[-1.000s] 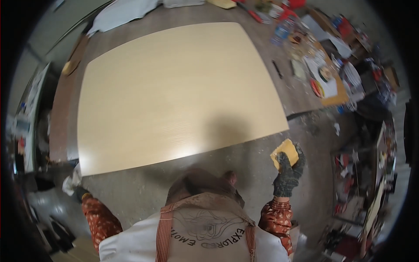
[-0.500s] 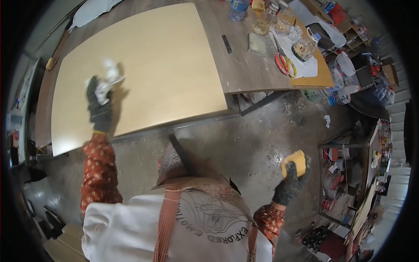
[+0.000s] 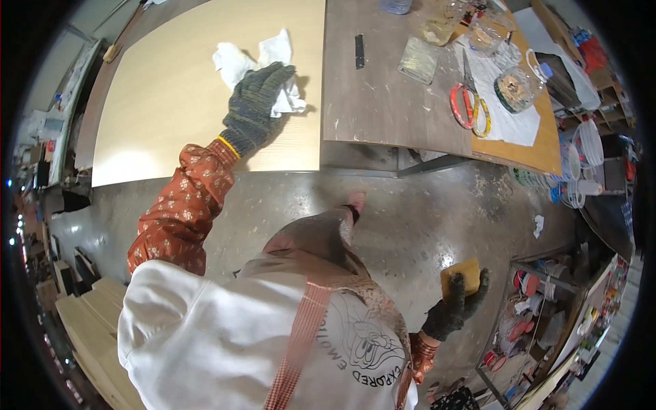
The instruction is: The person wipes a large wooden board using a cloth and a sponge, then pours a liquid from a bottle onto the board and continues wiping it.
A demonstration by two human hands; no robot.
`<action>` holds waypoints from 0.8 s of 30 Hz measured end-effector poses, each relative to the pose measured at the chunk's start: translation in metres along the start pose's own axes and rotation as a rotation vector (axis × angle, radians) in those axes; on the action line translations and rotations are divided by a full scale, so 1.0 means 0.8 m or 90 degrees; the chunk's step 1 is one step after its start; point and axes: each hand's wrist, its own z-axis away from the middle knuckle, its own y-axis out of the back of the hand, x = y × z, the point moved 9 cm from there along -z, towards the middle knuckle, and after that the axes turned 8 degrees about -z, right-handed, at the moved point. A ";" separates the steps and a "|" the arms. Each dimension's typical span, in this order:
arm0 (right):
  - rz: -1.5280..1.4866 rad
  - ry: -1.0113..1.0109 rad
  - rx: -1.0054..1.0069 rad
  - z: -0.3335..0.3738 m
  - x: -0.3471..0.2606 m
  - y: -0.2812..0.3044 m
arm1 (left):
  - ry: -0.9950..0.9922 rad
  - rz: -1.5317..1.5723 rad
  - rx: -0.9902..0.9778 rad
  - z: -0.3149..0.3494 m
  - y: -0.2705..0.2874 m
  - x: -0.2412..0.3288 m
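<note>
A large pale wood-coloured panel (image 3: pixel 164 89) lies flat on the worktable. My left hand (image 3: pixel 256 106), in a dark knitted glove, is closed over a crumpled white cloth (image 3: pixel 276 49) and presses it on the panel near its right edge. Parts of the cloth stick out past the fingers, and the rest is hidden under the glove. Down at my right side, above the floor, my right hand (image 3: pixel 454 301) wears a similar dark glove. It grips a yellow sponge-like block (image 3: pixel 458 273), with some fingers stretched past it.
Right of the panel, the brown tabletop (image 3: pixel 383 113) carries a black strip (image 3: pixel 359 51), a wrapped greenish block (image 3: pixel 419 60), scissors (image 3: pixel 470 106) with red and yellow handles, and a clear plastic jug (image 3: pixel 518 90). A cluttered low shelf (image 3: pixel 529 301) stands near my right hand.
My left hand has swept the white cloth rightward across the panel, toward its right edge. My body has shifted along the table. The right hand still holds the yellow block low at my side.
</note>
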 end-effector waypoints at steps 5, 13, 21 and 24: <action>0.038 0.018 0.000 -0.091 -0.015 0.003 | -0.085 0.026 0.065 -0.048 -0.022 0.052; 0.151 0.068 -0.120 -0.192 -0.073 -0.050 | -0.122 0.114 -0.029 -0.120 -0.075 0.112; 0.131 0.077 -0.385 -0.277 -0.048 -0.169 | 0.024 0.382 -0.085 -0.071 0.005 0.033; 0.131 0.091 -0.472 -0.297 -0.039 -0.214 | 0.305 0.302 0.061 0.004 0.066 0.006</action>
